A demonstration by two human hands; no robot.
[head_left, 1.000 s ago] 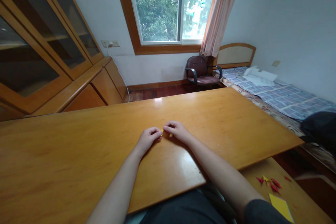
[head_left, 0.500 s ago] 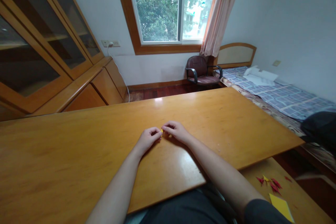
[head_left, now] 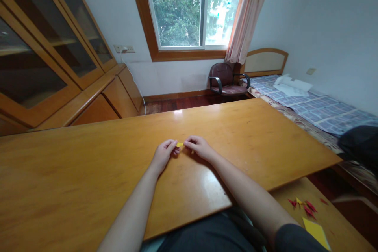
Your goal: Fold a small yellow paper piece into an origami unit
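A small piece of folded yellow paper (head_left: 180, 145) is stretched between my two hands, just above the wooden table (head_left: 97, 157). My left hand (head_left: 164, 153) pinches its left end between thumb and forefinger, with the other fingers curled below. At its right tip, the thumb and forefinger of my right hand (head_left: 197, 146) are pressed together on it. The finer folds are too small to make out.
Small red folded papers (head_left: 310, 206), a yellow one (head_left: 299, 201) and a yellow paper stack (head_left: 315, 233) lie on a lower surface at right. A chair (head_left: 226, 78) stands beyond the table; a bed (head_left: 325, 106) is at right, a glass-door cabinet (head_left: 88, 86) at left.
My left hand has shifted slightly left and its thumb has turned upward. More of the yellow paper now shows between my fingers. My right hand is nearly still.
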